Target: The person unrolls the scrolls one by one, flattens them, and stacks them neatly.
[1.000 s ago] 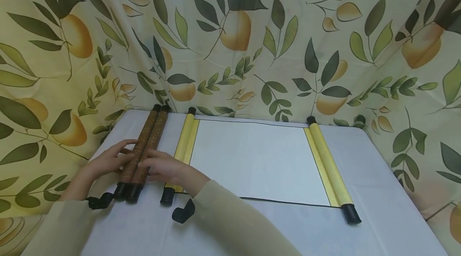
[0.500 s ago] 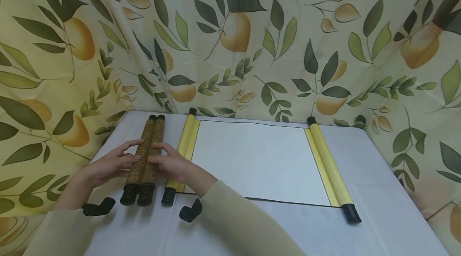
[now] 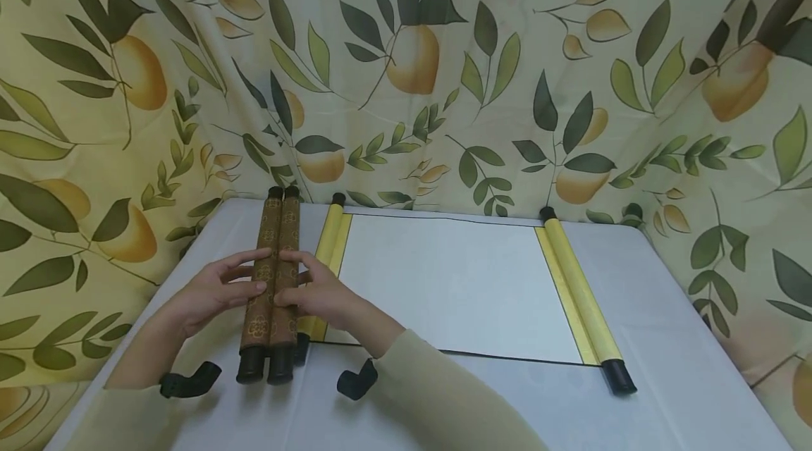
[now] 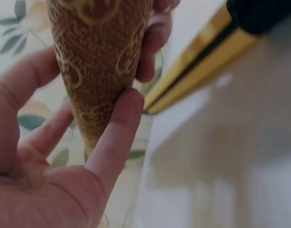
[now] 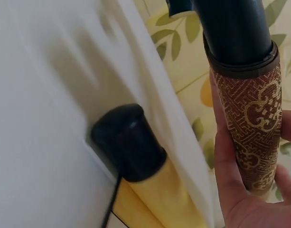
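Observation:
Two brown brocade scroll rolls (image 3: 259,320) with gold patterns and black end caps lie side by side in my hands, raised over the table's left part. My left hand (image 3: 218,289) grips them from the left, thumb nearer me and fingers farther along. From the other side my right hand (image 3: 325,299) holds the right-hand roll with thumb and fingers. Both wrist views show the brocade (image 4: 98,61) between thumb and fingers. Just right of the hands, a yellow-edged scroll lies spread out, its left roller (image 3: 330,232) partly hidden behind my right hand and the brown rolls.
White paper (image 3: 450,282) spans between the yellow scroll's left roller and its right roller (image 3: 583,289), which has black caps. The table (image 3: 672,338) has a white cover. A leaf-and-fruit patterned curtain (image 3: 482,120) hangs behind and at both sides.
Both hands have carried the brown rolls up and to the right, and the rolls now point straighter away from me. They now overlap the yellow scroll's left roller in view. The yellow scroll stays put.

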Tool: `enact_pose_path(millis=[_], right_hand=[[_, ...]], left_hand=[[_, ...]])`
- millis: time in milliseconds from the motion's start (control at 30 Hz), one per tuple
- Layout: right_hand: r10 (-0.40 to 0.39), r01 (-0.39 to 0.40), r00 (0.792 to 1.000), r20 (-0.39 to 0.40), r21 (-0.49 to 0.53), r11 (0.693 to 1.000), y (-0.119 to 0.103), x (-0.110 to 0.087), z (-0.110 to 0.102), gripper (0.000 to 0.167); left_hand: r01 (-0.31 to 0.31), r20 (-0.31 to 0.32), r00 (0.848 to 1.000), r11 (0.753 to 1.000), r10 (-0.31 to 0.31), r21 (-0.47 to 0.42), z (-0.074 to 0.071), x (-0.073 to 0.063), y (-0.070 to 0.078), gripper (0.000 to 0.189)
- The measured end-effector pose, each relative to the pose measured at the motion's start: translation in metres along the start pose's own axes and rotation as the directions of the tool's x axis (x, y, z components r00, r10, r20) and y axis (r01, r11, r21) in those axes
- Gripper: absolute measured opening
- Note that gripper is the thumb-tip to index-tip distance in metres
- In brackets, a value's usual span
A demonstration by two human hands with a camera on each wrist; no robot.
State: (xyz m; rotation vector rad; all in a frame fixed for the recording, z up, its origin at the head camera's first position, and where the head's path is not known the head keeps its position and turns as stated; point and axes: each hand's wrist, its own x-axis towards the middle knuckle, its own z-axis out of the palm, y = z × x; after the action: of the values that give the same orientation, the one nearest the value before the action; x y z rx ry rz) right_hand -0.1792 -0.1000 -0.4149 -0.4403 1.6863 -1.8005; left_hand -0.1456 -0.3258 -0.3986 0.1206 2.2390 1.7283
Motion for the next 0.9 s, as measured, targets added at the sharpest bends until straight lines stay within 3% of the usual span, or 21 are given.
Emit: enact_pose_path(millis=[233,433,900], right_hand=[[-0.074,0.074,0.997,0.004,-0.032,0.997,-0.01,-0.016,-0.014,0.071],[-0.098,0.098,0.995,-0.001,-0.093,0.991,-0.012,-0.032,-0.031,0.071],[-0.148,0.141,0.987,-0.055,-0.115,0.983,-0.007,-0.071,-0.082,0.072]], left_hand=[[-0.078,-0.056,0.995,0.996,0.08,0.036,0.019,0.004,0.014,0.06],[-0.145,-0.06,0.988,0.989,0.145,0.009,0.036,0.014,0.023,0.055],[-0.173,-0.003,0.985,0.984,0.173,-0.049,0.09,0.051,0.041,0.054]])
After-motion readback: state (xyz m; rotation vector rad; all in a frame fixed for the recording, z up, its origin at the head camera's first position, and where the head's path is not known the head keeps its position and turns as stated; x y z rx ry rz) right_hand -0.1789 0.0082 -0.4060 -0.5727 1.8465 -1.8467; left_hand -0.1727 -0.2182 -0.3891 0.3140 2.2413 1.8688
